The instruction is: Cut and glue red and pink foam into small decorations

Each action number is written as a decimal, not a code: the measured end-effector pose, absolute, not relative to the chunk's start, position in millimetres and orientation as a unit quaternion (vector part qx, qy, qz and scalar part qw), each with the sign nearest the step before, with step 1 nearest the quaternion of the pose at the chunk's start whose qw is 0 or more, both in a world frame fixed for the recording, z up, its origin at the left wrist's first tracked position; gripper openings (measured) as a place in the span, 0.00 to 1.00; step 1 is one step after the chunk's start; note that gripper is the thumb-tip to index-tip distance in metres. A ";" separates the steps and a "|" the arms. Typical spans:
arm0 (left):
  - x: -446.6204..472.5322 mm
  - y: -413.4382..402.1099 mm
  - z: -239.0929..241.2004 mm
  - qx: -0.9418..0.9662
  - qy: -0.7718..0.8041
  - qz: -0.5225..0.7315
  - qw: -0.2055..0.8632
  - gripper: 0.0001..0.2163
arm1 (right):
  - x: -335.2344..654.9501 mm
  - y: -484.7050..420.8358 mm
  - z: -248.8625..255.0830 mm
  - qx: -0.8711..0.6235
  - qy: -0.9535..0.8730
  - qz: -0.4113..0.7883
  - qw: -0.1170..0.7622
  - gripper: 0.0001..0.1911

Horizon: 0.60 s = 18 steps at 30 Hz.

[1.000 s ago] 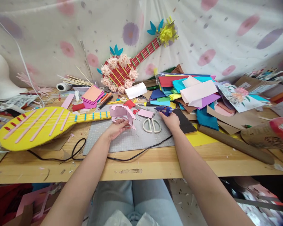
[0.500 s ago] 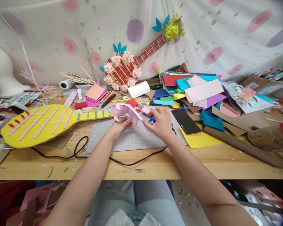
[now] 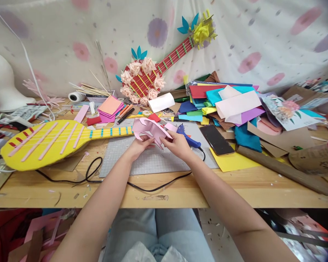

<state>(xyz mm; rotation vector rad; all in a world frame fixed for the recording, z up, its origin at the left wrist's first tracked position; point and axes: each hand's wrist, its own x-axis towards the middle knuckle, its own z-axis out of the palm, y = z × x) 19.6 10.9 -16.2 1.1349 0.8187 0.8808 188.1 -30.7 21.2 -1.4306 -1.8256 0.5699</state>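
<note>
Both of my hands hold a folded pink paper piece [image 3: 150, 130] over the grey cutting mat [image 3: 150, 163]. My left hand [image 3: 139, 146] grips its lower left edge with closed fingers. My right hand [image 3: 177, 145] pinches its right side. A blue glue gun [image 3: 190, 139] lies on the mat just right of my right hand, its black cord [image 3: 142, 185] trailing across the table. The yellow paper guitar [image 3: 46, 142] lies to the left, its neck ending by the pink piece.
A black phone [image 3: 216, 135] lies right of the glue gun. A heap of coloured paper sheets [image 3: 224, 103] sits behind it, and a brown cardboard tube [image 3: 281, 169] further right. A red paper guitar [image 3: 158, 69] leans on the cloth backdrop. A white foam head [image 3: 2, 87] stands far left.
My right hand let go of the glue gun, which now lies on the mat, and moved left to pinch the pink paper piece. The scissors are hidden behind my hands.
</note>
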 end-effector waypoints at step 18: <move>17.3 9.1 -11.5 0.513 0.343 0.378 0.690 0.14 | 190.9 -31.6 19.5 -0.559 -0.723 0.185 0.361 0.11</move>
